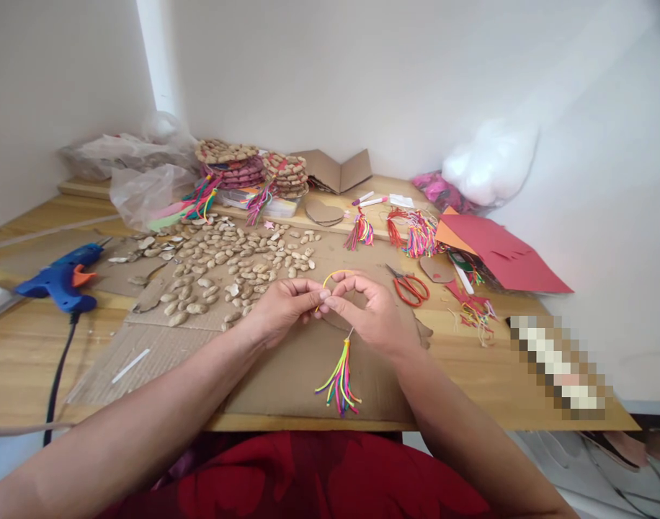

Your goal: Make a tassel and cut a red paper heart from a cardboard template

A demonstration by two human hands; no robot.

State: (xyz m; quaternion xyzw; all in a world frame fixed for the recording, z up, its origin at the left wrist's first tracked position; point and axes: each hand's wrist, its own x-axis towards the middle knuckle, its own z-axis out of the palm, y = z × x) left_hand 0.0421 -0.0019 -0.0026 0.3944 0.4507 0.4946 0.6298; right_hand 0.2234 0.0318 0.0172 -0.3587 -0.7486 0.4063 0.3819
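My left hand [287, 306] and my right hand [367, 310] meet above the cardboard sheet [287, 382], fingertips pinched together. Between them a thin yellow cord [335, 273] bends in a small loop, gripped by both hands. Below my right hand lies a multicoloured tassel [341, 378], its strands fanned toward the table's front edge and a pale string running up from its top. Whether that string joins the yellow cord is hidden by the fingers. Orange-handled scissors [411, 287] rest just right of my right hand.
Many loose peanuts [238, 252] cover the left of the cardboard. A blue glue gun [65, 277] lies far left with its cable. Stacked peanut-covered pieces [233, 169], more tassels [419, 232], a cardboard heart [324, 212] and red paper [508, 249] stand behind and right.
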